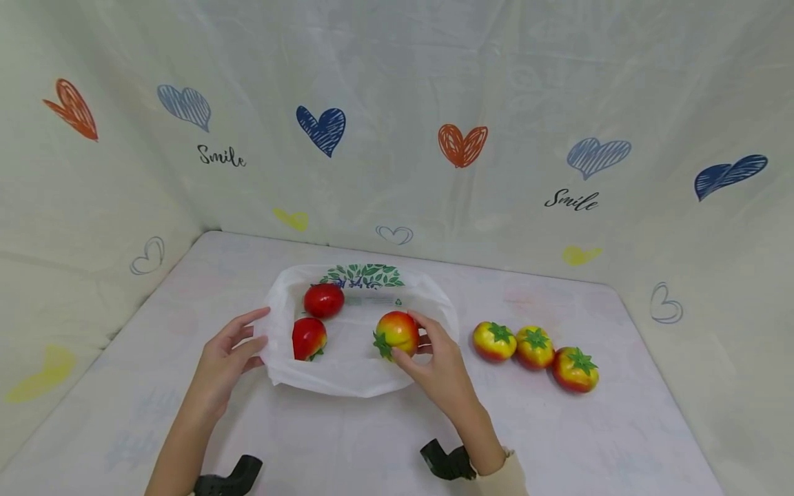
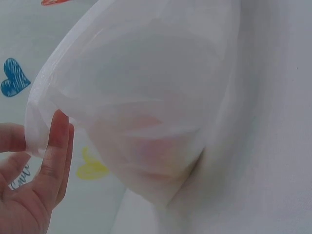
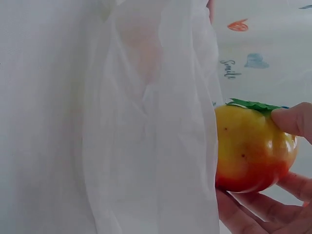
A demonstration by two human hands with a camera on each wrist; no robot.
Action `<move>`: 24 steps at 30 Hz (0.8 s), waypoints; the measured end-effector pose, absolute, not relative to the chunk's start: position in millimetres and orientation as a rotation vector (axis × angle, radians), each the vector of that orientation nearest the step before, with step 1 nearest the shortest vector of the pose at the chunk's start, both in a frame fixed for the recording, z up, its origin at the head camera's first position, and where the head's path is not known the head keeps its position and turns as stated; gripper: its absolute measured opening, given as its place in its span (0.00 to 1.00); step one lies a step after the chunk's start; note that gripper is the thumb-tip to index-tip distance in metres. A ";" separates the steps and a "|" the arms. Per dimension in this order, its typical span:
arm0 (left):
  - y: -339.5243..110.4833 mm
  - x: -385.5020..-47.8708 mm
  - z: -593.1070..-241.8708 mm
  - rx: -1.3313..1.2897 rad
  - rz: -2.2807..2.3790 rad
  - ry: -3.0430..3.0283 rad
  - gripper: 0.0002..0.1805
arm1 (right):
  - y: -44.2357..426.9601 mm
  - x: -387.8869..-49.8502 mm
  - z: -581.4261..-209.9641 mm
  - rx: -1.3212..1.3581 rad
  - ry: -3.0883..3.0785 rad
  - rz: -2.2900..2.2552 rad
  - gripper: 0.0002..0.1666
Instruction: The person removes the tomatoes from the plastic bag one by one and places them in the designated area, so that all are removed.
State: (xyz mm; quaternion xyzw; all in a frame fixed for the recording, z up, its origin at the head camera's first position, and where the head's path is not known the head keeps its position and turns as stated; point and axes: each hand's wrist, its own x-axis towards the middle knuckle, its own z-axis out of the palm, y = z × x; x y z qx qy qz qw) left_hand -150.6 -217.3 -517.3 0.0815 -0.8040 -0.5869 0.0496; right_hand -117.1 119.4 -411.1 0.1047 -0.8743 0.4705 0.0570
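A white plastic bag (image 1: 362, 377) lies with its mouth spread wide on the table. Its left rim is pinched between thumb and fingers of my left hand (image 1: 225, 358), as the left wrist view also shows. My right hand (image 1: 443, 365) grips a red-and-yellow artificial tomato (image 1: 399, 331) with a green leafy top, at the right part of the bag's mouth. Seen from the right wrist, this tomato (image 3: 253, 146) is beside the rim, partly hidden by the bag wall (image 3: 151, 146). Two redder tomatoes, one behind (image 1: 324, 300) and one in front (image 1: 308, 337), sit in the bag's left side.
Right of the bag, three more tomatoes stand in a slanting row on the white table: a left one (image 1: 494, 341), a middle one (image 1: 535, 347) and a right one (image 1: 575, 369). A pale curtain (image 1: 384, 83) printed with hearts encloses the table's back and sides.
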 end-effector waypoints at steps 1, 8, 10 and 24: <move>-217.5 -150.5 -517.4 0.243 -1.791 -2.447 0.30 | 120.9 -115.9 -410.8 0.306 -2.639 1.457 0.37; -217.6 -150.4 -516.7 0.246 -1.779 -2.457 0.30 | 133.8 -107.0 -408.8 0.195 -2.567 1.619 0.35; -217.6 -150.3 -516.3 0.248 -1.779 -2.458 0.30 | 138.2 -104.9 -408.6 0.163 -2.556 1.647 0.35; -217.6 -148.8 -513.9 0.266 -1.791 -2.462 0.30 | 175.8 -100.1 -413.5 0.031 -2.529 1.808 0.33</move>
